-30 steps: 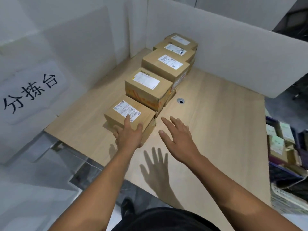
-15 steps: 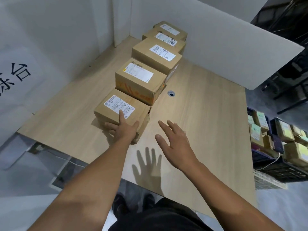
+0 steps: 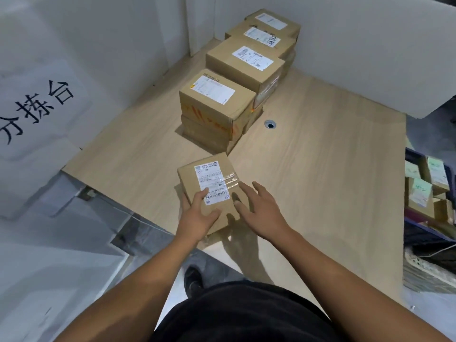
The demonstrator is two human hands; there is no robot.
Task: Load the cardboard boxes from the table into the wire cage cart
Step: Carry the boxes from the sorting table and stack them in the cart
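Observation:
A small cardboard box (image 3: 197, 176) with a white label is held just above the wooden table (image 3: 320, 169) near its front edge. My left hand (image 3: 199, 218) grips the box's near left corner, thumb on the label. My right hand (image 3: 259, 208) is spread against the box's right side, fingers apart. Behind it a row of stacked cardboard boxes (image 3: 217, 104) runs back to the far corner. At the right edge, the wire cage cart (image 3: 419, 225) holds several labelled boxes.
White partition walls (image 3: 357, 45) close the table at the back and left. A cable hole (image 3: 270, 124) lies in the tabletop right of the box row. A printed paper sign (image 3: 37, 107) hangs on the left wall. My shoe shows on the floor below the table edge.
My left hand has pulled the nearest box away from the row toward the front edge and lifted it. My right hand has come in against its right side.

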